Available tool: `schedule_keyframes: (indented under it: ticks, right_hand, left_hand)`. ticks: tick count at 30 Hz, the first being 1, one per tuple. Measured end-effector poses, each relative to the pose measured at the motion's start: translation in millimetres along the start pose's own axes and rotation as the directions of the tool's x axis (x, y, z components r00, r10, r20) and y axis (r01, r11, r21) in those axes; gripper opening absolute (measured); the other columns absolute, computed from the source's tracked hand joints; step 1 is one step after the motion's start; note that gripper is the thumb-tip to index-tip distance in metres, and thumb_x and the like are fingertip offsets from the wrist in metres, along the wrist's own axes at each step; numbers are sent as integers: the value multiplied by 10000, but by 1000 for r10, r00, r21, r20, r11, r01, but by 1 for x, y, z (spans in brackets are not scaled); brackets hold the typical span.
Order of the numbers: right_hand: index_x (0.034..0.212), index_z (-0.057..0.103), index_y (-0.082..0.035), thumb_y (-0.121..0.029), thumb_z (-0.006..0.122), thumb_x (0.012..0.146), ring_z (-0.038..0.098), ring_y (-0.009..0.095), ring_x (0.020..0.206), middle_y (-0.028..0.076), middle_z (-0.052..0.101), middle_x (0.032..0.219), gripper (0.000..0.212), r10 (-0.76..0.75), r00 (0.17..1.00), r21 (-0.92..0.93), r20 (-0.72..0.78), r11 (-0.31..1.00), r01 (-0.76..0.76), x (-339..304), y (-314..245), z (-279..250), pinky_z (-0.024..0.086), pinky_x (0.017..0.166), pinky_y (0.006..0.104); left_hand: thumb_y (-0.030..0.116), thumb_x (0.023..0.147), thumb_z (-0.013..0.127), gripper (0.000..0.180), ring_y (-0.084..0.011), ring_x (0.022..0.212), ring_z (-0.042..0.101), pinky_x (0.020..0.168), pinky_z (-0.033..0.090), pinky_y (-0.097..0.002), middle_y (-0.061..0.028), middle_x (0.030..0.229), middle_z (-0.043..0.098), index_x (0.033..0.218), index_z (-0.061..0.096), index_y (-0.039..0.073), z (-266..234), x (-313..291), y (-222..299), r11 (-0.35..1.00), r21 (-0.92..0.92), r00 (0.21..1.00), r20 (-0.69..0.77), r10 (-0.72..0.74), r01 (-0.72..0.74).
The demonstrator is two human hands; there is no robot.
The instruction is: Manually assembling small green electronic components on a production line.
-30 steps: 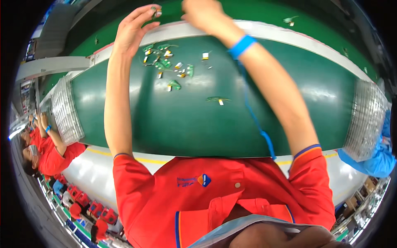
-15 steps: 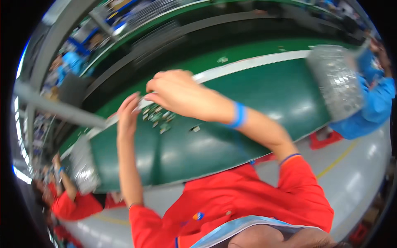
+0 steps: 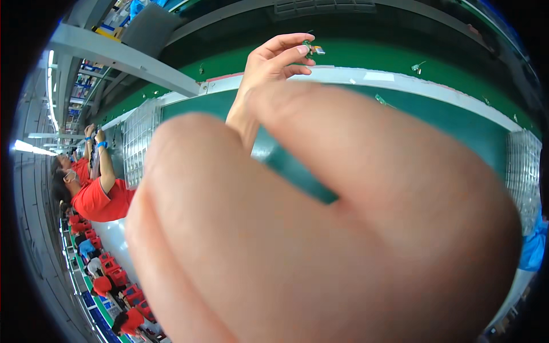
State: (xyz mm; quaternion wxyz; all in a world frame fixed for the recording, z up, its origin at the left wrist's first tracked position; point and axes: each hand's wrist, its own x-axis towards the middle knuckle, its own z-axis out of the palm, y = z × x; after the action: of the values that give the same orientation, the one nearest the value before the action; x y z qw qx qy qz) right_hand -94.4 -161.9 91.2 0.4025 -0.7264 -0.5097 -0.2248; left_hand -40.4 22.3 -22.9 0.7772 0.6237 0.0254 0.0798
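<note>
My left hand (image 3: 277, 60) reaches out over the pale strip at the bench's far side. Its thumb and fingers pinch a small green circuit board (image 3: 309, 50) with a short, light-coloured tab sticking out to the right. Very near the camera, my right hand (image 3: 320, 228) looms large and blurred, covering most of the lower middle. Two of its digits stand apart with a gap between them, and nothing shows in it. Behind this hand, much of the green work surface (image 3: 457, 130) is hidden.
A green belt (image 3: 366, 56) carries scattered small boards (image 3: 418, 67) beyond the white rail (image 3: 400, 80). Clear plastic trays stand at the left (image 3: 140, 134) and right (image 3: 521, 177). A grey metal post (image 3: 128, 54) slants in at upper left. A red-shirted co-worker (image 3: 100, 197) is at left.
My right hand has left the board pile and come up close to the camera. My left hand now holds a circuit board farther out. The view has shifted, and the pile is hidden.
</note>
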Motion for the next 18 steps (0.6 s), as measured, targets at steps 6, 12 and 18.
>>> schedule_keyframes:
  ticks: [6,12,18]
  right_hand:
    - [944,638,-45,-41,667,760,612,249,748,97,636,940,186,-151,980,-108,131,980,165,23,73,25,505,603,340]
    - [1107,631,-49,2,743,706,632,264,845,120,638,1038,419,79,995,-17,66,997,-78,-17,162,51,517,716,333]
    - [995,651,-17,19,757,691,633,239,763,108,660,914,325,-7,1000,29,27,1000,6,-21,193,73,508,635,316]
  left_hand:
    - [24,873,618,267,-180,801,667,730,553,-282,-120,981,664,1131,587,-37,-11,6,12,998,-16,995,-78,56,-57]
    - [35,871,627,266,-136,743,640,571,497,-232,-86,920,653,1126,595,-32,-11,23,-8,997,-51,997,-41,-58,56]
    - [2,875,620,225,-123,780,648,587,521,-219,-90,907,655,1097,617,-32,-8,31,-11,996,74,999,-21,-40,42]
